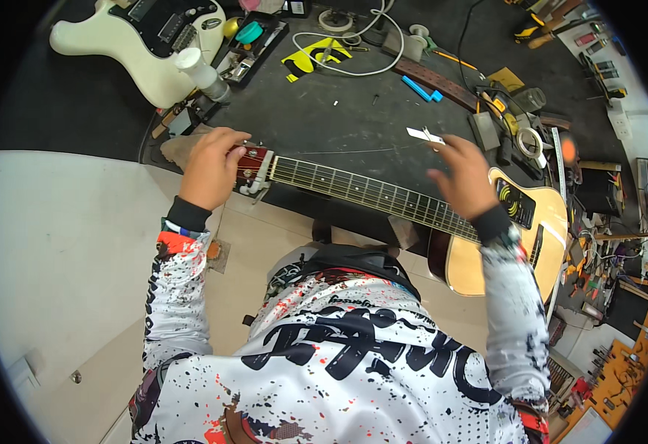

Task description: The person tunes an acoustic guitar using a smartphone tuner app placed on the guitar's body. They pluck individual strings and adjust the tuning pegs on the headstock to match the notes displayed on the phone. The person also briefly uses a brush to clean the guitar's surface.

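An acoustic guitar with a pale top (466, 268) lies across the bench edge, its neck pointing left. My left hand (211, 169) is closed around the dark red headstock (250, 164), partly covering the tuning pegs. A silver capo (263, 175) sits at the headstock end of the fretboard (361, 189). My right hand (463, 174) hovers above the neck near the body, thumb and fingers apart, nothing visible between them. Just beyond its fingertips lies a small white card (422, 135). A thin string-like line (346, 152) runs along the bench beside the neck.
A white electric guitar body (120, 46) lies at the far left, beside a black parts tray (254, 59) and a white bottle (199, 72). Farther back are a looped white cable (396, 44), a blue string winder (420, 90) and a tape roll (530, 142).
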The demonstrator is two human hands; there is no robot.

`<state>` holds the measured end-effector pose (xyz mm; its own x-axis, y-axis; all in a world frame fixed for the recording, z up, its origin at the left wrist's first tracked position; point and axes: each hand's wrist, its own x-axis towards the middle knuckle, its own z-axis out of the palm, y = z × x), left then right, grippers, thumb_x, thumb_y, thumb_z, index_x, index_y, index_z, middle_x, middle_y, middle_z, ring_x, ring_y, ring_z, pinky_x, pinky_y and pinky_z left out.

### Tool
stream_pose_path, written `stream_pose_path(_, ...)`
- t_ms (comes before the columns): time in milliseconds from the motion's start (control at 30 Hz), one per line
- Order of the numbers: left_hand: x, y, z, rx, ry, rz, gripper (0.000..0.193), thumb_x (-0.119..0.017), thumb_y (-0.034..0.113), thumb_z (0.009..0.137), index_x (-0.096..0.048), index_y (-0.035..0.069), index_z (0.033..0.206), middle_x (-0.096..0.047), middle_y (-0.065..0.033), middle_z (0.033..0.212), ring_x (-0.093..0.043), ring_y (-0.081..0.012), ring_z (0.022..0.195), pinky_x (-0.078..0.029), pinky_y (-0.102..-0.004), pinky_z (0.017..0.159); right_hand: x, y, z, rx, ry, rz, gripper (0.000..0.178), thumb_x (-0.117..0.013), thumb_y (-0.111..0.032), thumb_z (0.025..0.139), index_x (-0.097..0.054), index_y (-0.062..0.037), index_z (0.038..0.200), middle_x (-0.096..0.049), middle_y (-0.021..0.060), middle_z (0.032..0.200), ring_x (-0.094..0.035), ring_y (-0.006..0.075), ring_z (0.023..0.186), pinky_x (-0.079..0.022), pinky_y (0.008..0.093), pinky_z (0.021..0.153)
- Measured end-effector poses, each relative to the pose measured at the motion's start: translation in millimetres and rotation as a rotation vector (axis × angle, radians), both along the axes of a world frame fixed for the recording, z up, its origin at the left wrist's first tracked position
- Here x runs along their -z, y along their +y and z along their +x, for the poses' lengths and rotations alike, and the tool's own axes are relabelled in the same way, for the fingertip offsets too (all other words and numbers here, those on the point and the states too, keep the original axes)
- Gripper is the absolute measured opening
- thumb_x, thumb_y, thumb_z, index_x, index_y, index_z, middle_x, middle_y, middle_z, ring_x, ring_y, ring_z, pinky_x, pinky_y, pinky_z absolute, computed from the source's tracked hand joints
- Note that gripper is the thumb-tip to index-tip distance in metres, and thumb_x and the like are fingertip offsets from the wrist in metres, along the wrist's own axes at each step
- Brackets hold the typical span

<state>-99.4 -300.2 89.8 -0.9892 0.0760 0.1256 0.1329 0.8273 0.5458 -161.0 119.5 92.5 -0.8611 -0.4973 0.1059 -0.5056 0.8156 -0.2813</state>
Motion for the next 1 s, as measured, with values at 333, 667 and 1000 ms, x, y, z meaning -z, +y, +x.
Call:
stream_pose_path(333, 48.9, -18.9, -14.8, 0.018, -0.064, 0.214, 0.018, -0.055, 0.002, 0.093, -0.067, -0.002, 0.106, -0.066, -0.0146, 0.103, -0.064, -0.0313, 0.095, -0.05, -0.036, 0.084, 23.8, -88.4, -44.8, -0.304, -0.237, 0.122, 0.015, -0.061, -0.02, 0.092, -0.069, -0.0084, 0.097, -0.067, 0.0091, 0.091, -0.063, 0.0281, 0.1, -0.047, 0.0457, 0.094)
stream_pose_path(667, 75.0, -18.6, -24.2, 0.148, -0.165, 0.394, 0.017, -0.059, 0.006, 0.091, -0.07, 0.004, 0.105, -0.066, -0.0107, 0.106, -0.061, -0.0315, 0.101, -0.046, -0.0405, 0.091, -79.6, -121.5, -2.6, -0.32, -0.092, -0.063, 0.015, -0.07, -0.006, 0.079, -0.07, -0.0079, 0.094, -0.06, 0.0064, 0.071, -0.056, 0.0267, 0.064, -0.047, 0.0384, 0.058)
stream_pose_path(1000, 75.6, -18.6, -14.6, 0.209, -0.177, 0.238, 0.019, -0.063, 0.016, 0.091, -0.074, 0.016, 0.106, -0.061, -0.0032, 0.116, -0.056, -0.0264, 0.112, -0.036, -0.0412, 0.101, -90.9, -99.1, 28.4, -0.287, 0.016, 0.336, 0.014, -0.068, -0.014, 0.078, -0.067, -0.0101, 0.092, -0.053, 0.0013, 0.069, -0.052, 0.0202, 0.067, -0.043, 0.0345, 0.058)
